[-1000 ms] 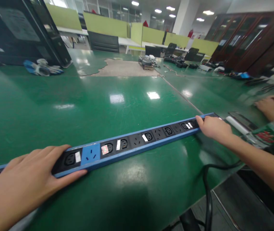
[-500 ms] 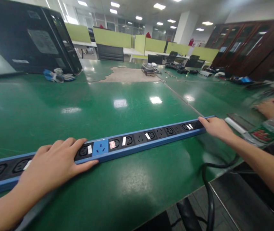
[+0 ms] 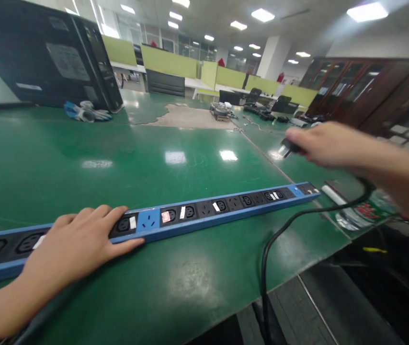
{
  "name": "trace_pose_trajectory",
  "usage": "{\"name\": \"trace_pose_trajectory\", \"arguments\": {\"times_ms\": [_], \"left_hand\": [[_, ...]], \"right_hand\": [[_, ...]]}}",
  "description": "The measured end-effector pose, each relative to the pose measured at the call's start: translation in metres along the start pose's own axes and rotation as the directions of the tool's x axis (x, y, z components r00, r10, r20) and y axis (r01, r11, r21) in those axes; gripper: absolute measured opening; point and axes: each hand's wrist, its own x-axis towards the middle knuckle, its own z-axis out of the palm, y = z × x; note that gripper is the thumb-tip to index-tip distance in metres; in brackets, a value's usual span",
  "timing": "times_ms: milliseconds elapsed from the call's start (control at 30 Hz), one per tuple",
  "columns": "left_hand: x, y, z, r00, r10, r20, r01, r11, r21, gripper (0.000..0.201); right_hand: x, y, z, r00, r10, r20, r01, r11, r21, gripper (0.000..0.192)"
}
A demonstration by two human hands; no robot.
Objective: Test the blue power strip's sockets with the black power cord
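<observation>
A long blue and black power strip (image 3: pixel 222 206) lies across the green table, with rows of sockets and a few white labels facing up. My left hand (image 3: pixel 78 239) is wrapped over its left part, thumb along the near edge, beside a blue socket. Raised above the strip's right end, my right hand (image 3: pixel 330 143) grips a black power plug (image 3: pixel 290 146) whose metal prongs point down and left. From the plug a thick black cable (image 3: pixel 279 235) loops down over the table's near edge. The right hand is somewhat blurred.
A black computer tower (image 3: pixel 46 57) stands at the back left, with blue and white gloves (image 3: pixel 86 112) beside it. A plastic bottle (image 3: pixel 366 213) lies at the right near the strip's end. Small parts (image 3: pixel 222 111) sit further back, and a chair is below the table edge.
My right hand has left the strip's right end and now holds the plug up in the air, the cable trailing. My left hand has stayed on the strip.
</observation>
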Motion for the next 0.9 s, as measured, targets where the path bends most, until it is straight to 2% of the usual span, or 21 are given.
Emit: {"name": "trace_pose_trajectory", "arguments": {"times_ms": [33, 67, 100, 200, 267, 433, 633, 800, 900], "left_hand": [[-0.001, 0.001, -0.001, 1.000, 0.005, -0.014, -0.005, 1.000, -0.013, 0.080], [-0.002, 0.001, -0.002, 1.000, 0.010, -0.026, -0.011, 1.000, -0.025, 0.079], [-0.002, 0.002, -0.003, 0.999, 0.015, -0.033, -0.016, 0.999, -0.037, 0.078], [-0.002, 0.004, -0.005, 0.999, 0.016, -0.038, -0.018, 0.998, -0.065, 0.077], [-0.001, 0.004, -0.005, 0.999, 0.013, -0.037, -0.016, 0.998, -0.068, 0.078], [-0.002, 0.004, -0.003, 0.999, 0.002, -0.040, -0.004, 0.999, -0.052, 0.077], [-0.003, 0.004, -0.004, 0.999, 0.007, -0.037, -0.008, 0.999, -0.043, 0.077], [-0.002, 0.003, -0.002, 0.999, 0.001, -0.034, -0.002, 0.999, -0.041, 0.081], [-0.002, 0.001, -0.002, 1.000, 0.003, -0.020, -0.004, 0.999, -0.036, 0.081]], "right_hand": [[-0.003, -0.012, 0.016, 0.984, -0.114, 0.133, 0.120, 0.992, -0.036, 0.077], [-0.006, -0.021, 0.035, 0.961, -0.154, 0.228, 0.175, 0.981, -0.077, 0.072], [-0.007, -0.027, 0.056, 0.950, -0.141, 0.279, 0.183, 0.974, -0.130, 0.069], [-0.006, -0.029, 0.105, 0.958, -0.040, 0.284, 0.101, 0.973, -0.206, 0.067], [-0.004, -0.024, 0.121, 0.957, -0.023, 0.288, 0.083, 0.977, -0.197, 0.069], [-0.012, -0.022, 0.125, 0.963, -0.048, 0.264, 0.100, 0.977, -0.189, 0.073], [-0.020, -0.026, 0.127, 0.940, -0.136, 0.314, 0.219, 0.944, -0.246, 0.068], [-0.030, -0.019, 0.142, 0.979, -0.049, 0.199, 0.081, 0.984, -0.160, 0.069], [-0.036, -0.017, 0.148, 0.986, -0.031, 0.166, 0.056, 0.988, -0.143, 0.069]]}}
